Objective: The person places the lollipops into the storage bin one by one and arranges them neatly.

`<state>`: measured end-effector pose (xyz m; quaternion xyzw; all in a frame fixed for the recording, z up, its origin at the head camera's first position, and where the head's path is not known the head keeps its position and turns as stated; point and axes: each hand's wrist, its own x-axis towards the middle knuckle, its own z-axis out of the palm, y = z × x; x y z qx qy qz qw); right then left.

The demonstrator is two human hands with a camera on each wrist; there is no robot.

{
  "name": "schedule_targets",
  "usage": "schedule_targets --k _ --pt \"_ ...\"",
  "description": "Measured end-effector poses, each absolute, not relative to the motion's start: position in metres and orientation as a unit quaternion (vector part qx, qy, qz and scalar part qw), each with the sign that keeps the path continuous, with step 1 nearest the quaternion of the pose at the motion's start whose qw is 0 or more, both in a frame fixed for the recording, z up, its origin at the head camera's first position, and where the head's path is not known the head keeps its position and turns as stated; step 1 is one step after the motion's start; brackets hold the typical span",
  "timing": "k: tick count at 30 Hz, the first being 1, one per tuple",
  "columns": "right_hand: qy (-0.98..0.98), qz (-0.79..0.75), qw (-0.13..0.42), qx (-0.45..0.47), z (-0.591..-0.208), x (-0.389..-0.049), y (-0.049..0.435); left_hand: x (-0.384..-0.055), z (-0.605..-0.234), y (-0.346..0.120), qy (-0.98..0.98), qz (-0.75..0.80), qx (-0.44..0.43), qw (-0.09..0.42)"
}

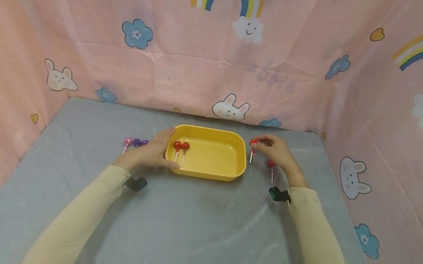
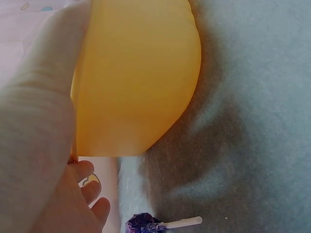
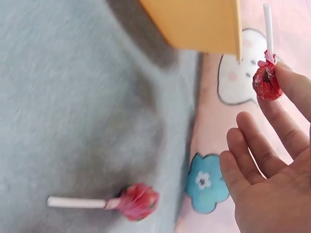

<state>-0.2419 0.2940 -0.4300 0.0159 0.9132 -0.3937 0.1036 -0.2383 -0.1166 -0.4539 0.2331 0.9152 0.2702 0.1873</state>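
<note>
My right hand (image 1: 277,152) pinches the candy end of a red-wrapped lollipop (image 3: 267,82) between thumb and index finger, the other fingers spread. In the head view this lollipop is raised beside the right end of a yellow tray (image 1: 207,175), its white stick pointing down. My left hand (image 1: 151,149) holds the tray's left end, thumb over the front corner and fingers along the side. Two red lollipops (image 1: 185,146) stand or lean inside the tray at its left. Another red lollipop (image 3: 138,201) lies on the table under my right hand.
Beside my left hand, a pink lollipop (image 1: 128,141) and purple lollipops (image 1: 137,142) lie on the grey-covered table (image 1: 201,225), partly hidden by that hand. Pink patterned cloth (image 1: 294,84) encloses the back and sides. Dark wrist cameras (image 1: 135,183) sit under both wrists.
</note>
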Motion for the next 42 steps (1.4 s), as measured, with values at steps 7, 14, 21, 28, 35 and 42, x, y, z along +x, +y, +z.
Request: schedule_targets --k 7,14,21,28,35,42 --pt "0.911 -0.4 0.097 -0.01 -0.424 -0.246 0.28 -0.238 -0.454 -0.116 0.914 0.272 0.235 0.188" --pt "0.906 -0.412 0.089 -0.04 -0.418 -0.246 0.268 -0.238 -0.452 -0.116 0.915 0.269 0.236 0.188" --pt "0.902 -0.421 0.088 -0.04 -0.419 -0.247 0.262 -0.237 -0.452 -0.116 0.915 0.269 0.231 0.192" --pt "0.904 -0.415 0.089 -0.045 -0.418 -0.248 0.255 -0.238 -0.452 -0.116 0.915 0.27 0.231 0.19" --pt "0.901 -0.42 0.1 -0.037 -0.418 -0.252 0.249 -0.238 -0.453 -0.116 0.916 0.266 0.236 0.187" --pt "0.897 -0.43 0.091 -0.055 -0.417 -0.254 0.243 -0.237 -0.452 -0.116 0.915 0.27 0.232 0.189"
